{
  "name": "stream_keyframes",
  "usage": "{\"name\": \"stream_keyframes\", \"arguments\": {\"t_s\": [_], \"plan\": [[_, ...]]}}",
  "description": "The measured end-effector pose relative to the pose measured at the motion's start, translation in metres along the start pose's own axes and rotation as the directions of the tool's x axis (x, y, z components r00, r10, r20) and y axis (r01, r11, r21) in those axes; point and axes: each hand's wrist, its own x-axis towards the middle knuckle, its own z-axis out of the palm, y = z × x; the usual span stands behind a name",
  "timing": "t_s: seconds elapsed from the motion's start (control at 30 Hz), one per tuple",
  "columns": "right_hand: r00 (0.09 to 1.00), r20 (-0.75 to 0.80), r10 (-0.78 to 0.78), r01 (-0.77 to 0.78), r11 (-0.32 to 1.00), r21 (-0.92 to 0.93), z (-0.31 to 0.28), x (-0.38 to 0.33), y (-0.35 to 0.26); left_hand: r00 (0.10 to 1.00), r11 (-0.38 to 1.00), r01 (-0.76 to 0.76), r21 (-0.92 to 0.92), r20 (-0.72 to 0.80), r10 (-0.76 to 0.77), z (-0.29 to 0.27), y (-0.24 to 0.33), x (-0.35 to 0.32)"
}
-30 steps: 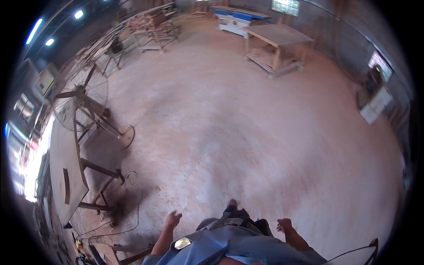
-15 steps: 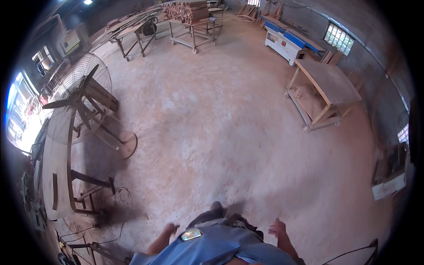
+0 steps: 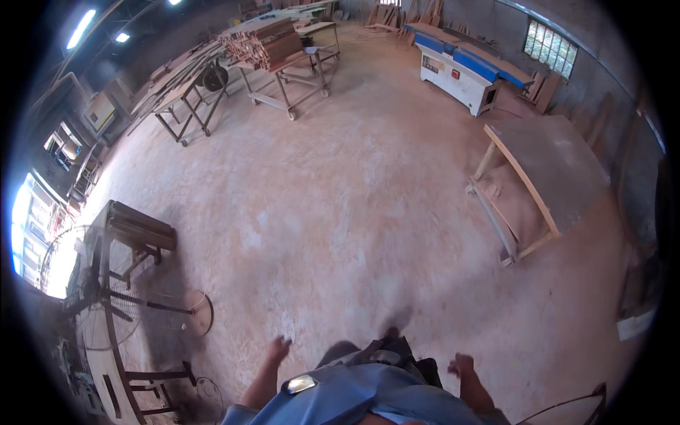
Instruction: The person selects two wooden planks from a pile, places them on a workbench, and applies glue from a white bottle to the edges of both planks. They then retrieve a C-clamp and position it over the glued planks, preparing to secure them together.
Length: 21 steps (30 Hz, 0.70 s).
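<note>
My left hand (image 3: 278, 349) is held out beside my body above the floor, with nothing visible in it. My right hand (image 3: 461, 365) hangs on the other side, its fingers loosely bent and also holding nothing that shows. Neither touches any object. Between them are my blue shirt (image 3: 340, 389), with a shiny rectangular patch on its left, and dark trousers. One of my shoes (image 3: 392, 332) shows on the dusty concrete floor (image 3: 319, 212).
To the left stand a pedestal fan (image 3: 106, 290) and a long bench (image 3: 106, 354). Ahead are a cart stacked with wood (image 3: 283, 74) and a table of long boards (image 3: 188, 95). At right are a low wheeled table (image 3: 552, 163) and a blue-and-white woodworking machine (image 3: 453, 74).
My view has moved forward across the floor. The wheeled table and machine look nearer, the fan has slid lower at the left, and both arms have swung slightly.
</note>
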Motion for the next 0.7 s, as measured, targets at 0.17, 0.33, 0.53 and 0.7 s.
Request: {"name": "stream_keyframes", "arguments": {"t_s": [0.17,0.33,0.53,0.7], "plan": [[0.998,-0.055,0.009,0.005,0.970,0.244,0.026,0.125,-0.349,0.903,0.906,0.139,0.401,0.324,-0.282,0.045,-0.009,0.031],[0.994,-0.044,-0.104,0.112,0.950,0.293,0.057,0.246,-0.545,0.891,0.901,0.131,0.414,0.349,-0.290,0.053,0.107,0.157],[0.996,-0.014,0.092,-0.089,0.985,0.145,0.077,0.335,-0.656,0.989,0.994,0.066,0.084,0.123,-0.076,-0.008,0.331,0.438],[0.946,-0.017,0.324,-0.312,0.923,0.225,0.099,0.446,-0.754,0.950,0.935,-0.301,-0.189,-0.146,0.276,-0.145,0.608,0.610]]}}
